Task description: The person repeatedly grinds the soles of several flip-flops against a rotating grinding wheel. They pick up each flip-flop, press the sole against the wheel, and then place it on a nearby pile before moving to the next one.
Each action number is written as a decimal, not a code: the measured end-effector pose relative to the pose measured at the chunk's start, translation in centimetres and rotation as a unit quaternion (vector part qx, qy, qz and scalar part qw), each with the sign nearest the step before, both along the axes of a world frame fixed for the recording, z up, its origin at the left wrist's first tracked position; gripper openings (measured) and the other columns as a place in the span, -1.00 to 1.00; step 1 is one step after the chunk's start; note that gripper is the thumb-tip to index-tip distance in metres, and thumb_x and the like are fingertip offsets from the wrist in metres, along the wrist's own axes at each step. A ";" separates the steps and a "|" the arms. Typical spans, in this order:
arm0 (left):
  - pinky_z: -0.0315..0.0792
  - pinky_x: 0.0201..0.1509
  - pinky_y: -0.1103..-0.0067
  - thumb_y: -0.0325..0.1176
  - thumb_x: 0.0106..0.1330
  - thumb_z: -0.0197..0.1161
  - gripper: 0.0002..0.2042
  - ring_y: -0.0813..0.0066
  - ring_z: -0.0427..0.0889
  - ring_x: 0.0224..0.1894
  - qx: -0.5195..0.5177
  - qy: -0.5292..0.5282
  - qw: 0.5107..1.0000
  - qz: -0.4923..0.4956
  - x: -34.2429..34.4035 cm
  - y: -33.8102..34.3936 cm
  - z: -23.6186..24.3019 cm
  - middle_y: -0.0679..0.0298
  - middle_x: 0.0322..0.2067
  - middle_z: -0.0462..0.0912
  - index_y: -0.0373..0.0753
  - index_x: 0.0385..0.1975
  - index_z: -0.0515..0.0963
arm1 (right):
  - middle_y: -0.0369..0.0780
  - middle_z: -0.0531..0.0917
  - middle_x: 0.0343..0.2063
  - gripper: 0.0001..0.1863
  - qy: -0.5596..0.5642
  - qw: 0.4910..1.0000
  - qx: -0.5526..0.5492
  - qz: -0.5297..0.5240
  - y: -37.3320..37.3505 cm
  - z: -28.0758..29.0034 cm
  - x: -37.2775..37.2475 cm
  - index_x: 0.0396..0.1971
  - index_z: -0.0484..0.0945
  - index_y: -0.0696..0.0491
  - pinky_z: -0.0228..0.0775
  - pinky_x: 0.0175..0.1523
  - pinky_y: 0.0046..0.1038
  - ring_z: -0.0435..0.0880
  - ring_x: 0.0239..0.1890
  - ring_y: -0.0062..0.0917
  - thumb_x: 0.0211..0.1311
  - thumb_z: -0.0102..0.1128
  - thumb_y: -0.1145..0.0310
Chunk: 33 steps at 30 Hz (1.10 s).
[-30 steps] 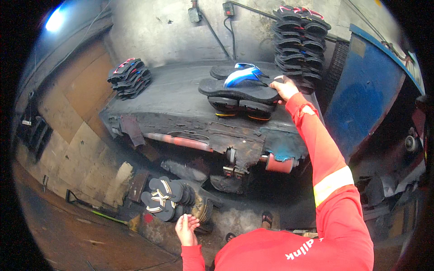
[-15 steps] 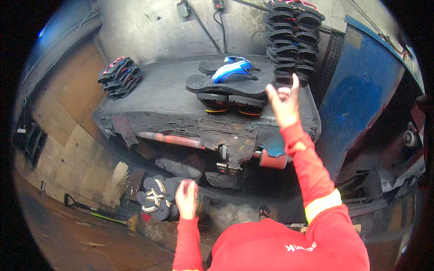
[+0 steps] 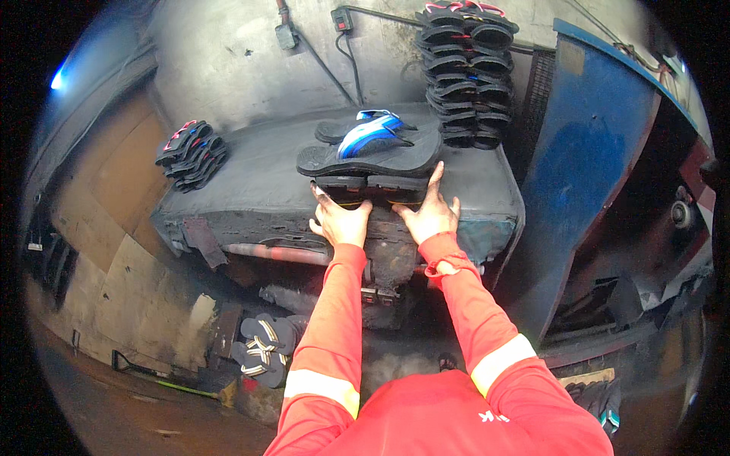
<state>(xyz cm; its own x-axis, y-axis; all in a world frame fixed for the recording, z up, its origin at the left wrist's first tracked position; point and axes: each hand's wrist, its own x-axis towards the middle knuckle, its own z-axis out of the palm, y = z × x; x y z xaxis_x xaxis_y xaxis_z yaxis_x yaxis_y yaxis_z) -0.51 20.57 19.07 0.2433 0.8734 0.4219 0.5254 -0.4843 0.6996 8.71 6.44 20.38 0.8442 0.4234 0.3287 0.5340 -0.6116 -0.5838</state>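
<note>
A small stack of black sandals sits at the front of the dusty worktable. On top lies a pair with blue-and-white straps [image 3: 369,137]; beneath it, thick black soles with a thin yellow line [image 3: 342,183] face me. My left hand [image 3: 342,220] clasps the stack's left front side, thumb pointing inward under the lower soles. Around the right front corner is my right hand [image 3: 431,215], its index finger raised along the top sole's edge and its thumb at the lower right sole. Some fingertips are hidden behind the soles.
A tall double stack of sandals [image 3: 468,83] stands at the table's back right, a smaller pile [image 3: 192,156] at its left end. The worktable [image 3: 258,178] has a ragged front edge. On the right rises a blue metal panel [image 3: 585,144]. Striped-strap flip-flops [image 3: 262,346] lie low on the left.
My left hand has risen from low beside the flip-flops to the stack's front. My right hand has come down and inward onto its right corner. The view has shifted slightly.
</note>
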 end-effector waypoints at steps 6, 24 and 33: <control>-0.04 0.51 0.01 0.05 0.00 0.53 0.07 0.09 0.45 0.31 0.019 -0.020 0.998 -0.056 -2.2 1.9 -2.1 -0.02 0.18 0.57 -0.35 0.46 0.12 | 0.25 0.54 0.18 0.35 0.085 0.978 0.108 0.157 -3.0 -0.8 2.8 0.56 -0.43 0.08 0.18 0.46 -0.13 0.58 0.24 -0.04 0.04 0.51 0.16; 0.31 -0.47 0.60 -0.31 0.28 0.42 -0.51 0.65 0.41 -0.52 -0.145 -0.289 0.915 -0.242 0.3 12.0 7.3 0.32 -0.39 0.64 -0.50 0.13 0.57 | -0.18 0.61 -0.46 -0.35 0.221 0.927 0.272 0.136 -0.5 6.4 7.4 0.37 0.22 -0.04 0.39 -0.68 -0.51 0.52 -0.75 -0.59 0.31 0.21 0.27; 0.53 -0.25 0.54 -0.29 0.20 0.47 -0.43 0.43 0.67 -0.21 -0.142 -0.234 0.943 -0.189 -0.2 13.2 7.0 0.05 0.02 0.69 -0.48 0.17 0.54 | -0.19 0.60 -0.45 -0.14 0.229 0.936 0.211 0.166 -1.7 7.7 7.4 0.47 0.08 -0.02 0.46 -0.58 -0.48 0.56 -0.65 -0.57 0.31 0.32 0.02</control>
